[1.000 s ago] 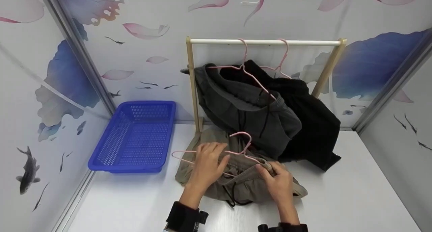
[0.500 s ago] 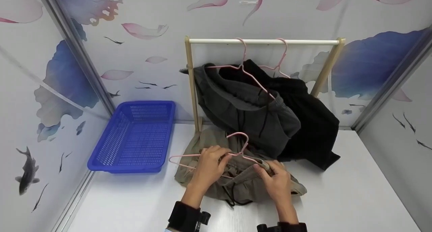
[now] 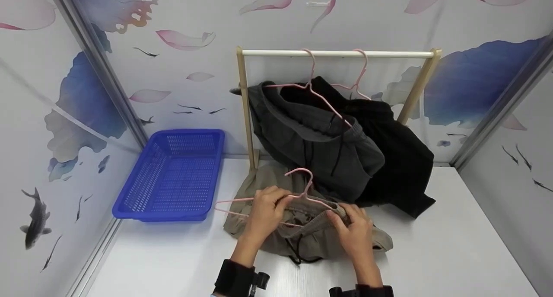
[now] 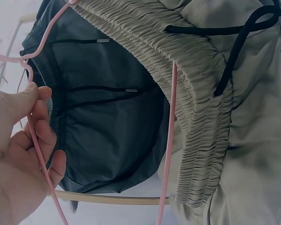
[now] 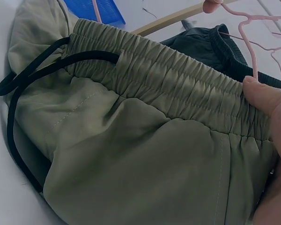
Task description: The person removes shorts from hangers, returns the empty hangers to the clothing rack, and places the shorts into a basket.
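Khaki drawstring pants (image 3: 319, 243) lie bunched on the white table, their elastic waistband (image 5: 178, 86) facing up and a black cord (image 5: 11, 126) looping from its front. A pink hanger (image 3: 311, 181) sits partly within the waist opening, its left end sticking out. My left hand (image 3: 265, 208) pinches the hanger's upper bar between thumb and fingers, left of the hook. At the right side of the waistband my right hand (image 3: 356, 230) grips the fabric, the thumb beside the hanger's right arm. The hanger's right tip is hidden by cloth and hand.
Behind, a rack with a white rail (image 3: 389, 54) bears grey drawstring pants (image 3: 319, 154) and a black garment (image 3: 402, 158) on pink hangers. To the left stands a blue perforated basket (image 3: 160, 215). Patterned walls enclose the table.
The hanger has shifted slightly left, its hook leaning that way. My left thumb and fingers have come together on its bar. The right hand keeps its grip on the waistband.
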The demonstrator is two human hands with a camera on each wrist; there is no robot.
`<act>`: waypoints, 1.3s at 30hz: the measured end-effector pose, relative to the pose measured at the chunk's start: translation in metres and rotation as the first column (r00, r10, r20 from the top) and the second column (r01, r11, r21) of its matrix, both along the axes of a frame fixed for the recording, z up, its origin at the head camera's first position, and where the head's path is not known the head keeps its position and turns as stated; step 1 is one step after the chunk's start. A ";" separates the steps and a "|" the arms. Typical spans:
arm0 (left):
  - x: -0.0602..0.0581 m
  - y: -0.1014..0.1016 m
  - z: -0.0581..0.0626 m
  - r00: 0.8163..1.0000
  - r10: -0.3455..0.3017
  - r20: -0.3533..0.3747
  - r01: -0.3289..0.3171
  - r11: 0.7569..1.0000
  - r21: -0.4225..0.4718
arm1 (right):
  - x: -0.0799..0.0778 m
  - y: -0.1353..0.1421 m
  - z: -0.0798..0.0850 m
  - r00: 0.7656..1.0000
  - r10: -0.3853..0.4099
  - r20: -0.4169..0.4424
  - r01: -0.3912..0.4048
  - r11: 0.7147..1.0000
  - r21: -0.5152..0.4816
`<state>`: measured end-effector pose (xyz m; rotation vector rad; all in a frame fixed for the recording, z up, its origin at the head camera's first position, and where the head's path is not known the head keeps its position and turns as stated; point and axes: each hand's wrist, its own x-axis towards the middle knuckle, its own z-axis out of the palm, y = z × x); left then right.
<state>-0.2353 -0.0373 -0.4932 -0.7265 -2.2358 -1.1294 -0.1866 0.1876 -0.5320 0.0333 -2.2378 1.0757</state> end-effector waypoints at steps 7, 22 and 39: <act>-0.002 -0.002 0.001 0.997 0.027 -0.066 -0.026 1.000 0.011 | 0.001 0.000 -0.001 1.000 0.008 0.007 -0.008 1.000 0.011; -0.003 -0.011 0.005 0.995 0.028 -0.096 -0.025 0.999 0.035 | 0.003 0.002 -0.001 0.998 0.061 -0.030 -0.061 0.998 0.014; -0.006 -0.021 0.009 0.992 0.052 -0.112 -0.044 0.996 0.075 | 0.001 0.010 -0.005 0.996 0.072 -0.055 -0.072 0.997 0.004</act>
